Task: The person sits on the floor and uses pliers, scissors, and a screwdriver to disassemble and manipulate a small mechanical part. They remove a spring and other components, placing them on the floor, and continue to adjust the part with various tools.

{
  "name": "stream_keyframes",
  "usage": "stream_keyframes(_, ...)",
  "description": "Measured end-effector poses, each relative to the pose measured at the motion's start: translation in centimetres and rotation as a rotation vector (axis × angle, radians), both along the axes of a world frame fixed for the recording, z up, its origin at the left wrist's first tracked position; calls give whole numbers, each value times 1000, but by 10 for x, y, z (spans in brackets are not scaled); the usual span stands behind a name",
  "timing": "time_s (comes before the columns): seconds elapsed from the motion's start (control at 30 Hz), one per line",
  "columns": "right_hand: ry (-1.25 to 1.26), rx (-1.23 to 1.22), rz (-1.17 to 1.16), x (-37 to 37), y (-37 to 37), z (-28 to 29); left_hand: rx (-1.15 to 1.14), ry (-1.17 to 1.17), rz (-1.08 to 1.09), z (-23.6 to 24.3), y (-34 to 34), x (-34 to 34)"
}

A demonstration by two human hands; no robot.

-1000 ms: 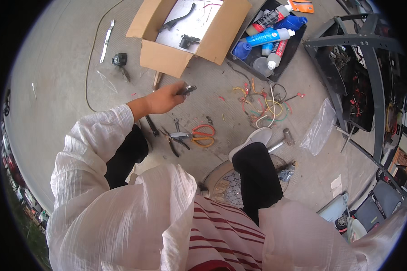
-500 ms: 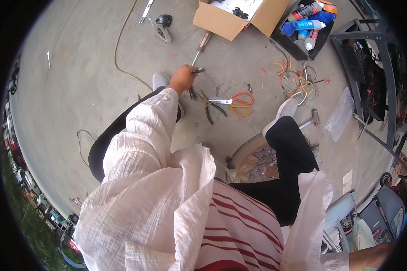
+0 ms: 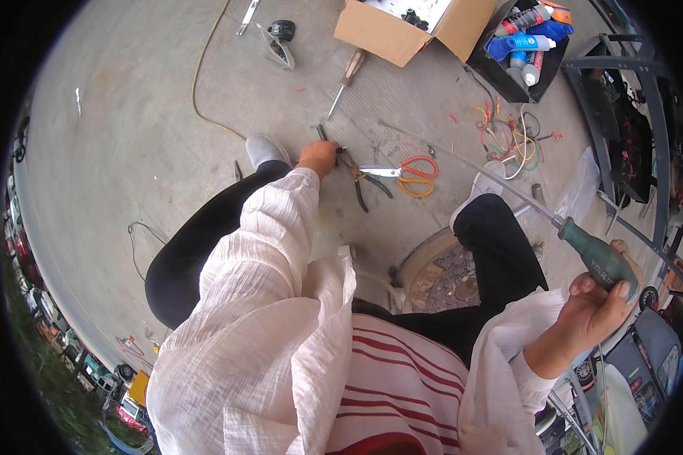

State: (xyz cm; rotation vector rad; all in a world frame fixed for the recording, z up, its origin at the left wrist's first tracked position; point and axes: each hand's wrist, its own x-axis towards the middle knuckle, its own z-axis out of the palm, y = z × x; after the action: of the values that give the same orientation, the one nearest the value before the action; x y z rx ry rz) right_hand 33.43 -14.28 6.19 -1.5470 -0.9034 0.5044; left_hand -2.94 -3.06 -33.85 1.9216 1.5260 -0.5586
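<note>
My right hand point(image 3: 593, 317), low on the right, is closed round the handle of a long screwdriver point(image 3: 598, 256). Its handle is green and its thin metal shaft slants up and left across the view. My left hand point(image 3: 319, 158) is down at the floor with its fingers closed. A dark, slim piece sticks out above them and a dark end shows by the fingertips; its kind is unclear. Right beside that hand lie black-handled pliers point(image 3: 363, 183), then scissors point(image 3: 402, 174) with orange and yellow handles. Above, another screwdriver point(image 3: 349, 74) with a brown handle lies on the concrete.
A cardboard box point(image 3: 387, 34) and a black bin point(image 3: 479, 64) of spray cans and bottles stand at the far side. Loose coloured wires point(image 3: 517, 140) lie near my right shoe. A hammer point(image 3: 536, 193) is beside my right leg. A dark metal frame point(image 3: 611, 64) stands at the right.
My right hand has come into view at the lower right with the green-handled screwdriver. My left hand has moved down and slightly right, toward the pliers.
</note>
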Motion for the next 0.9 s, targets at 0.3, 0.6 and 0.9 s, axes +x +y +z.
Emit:
stream_keyframes(0.3, -211, -60, -59, 6, 3, -9, -70, -155, 11, -11, -6, 26)
stream_keyframes(0.6, -92, -90, -78, 5, 5, -6, -5, -254, -66, -12, 15, 12)
stream_keyframes(0.9, -128, -102, -42, -2, 3, -4, 152, 116, -101, -2, 8, -18)
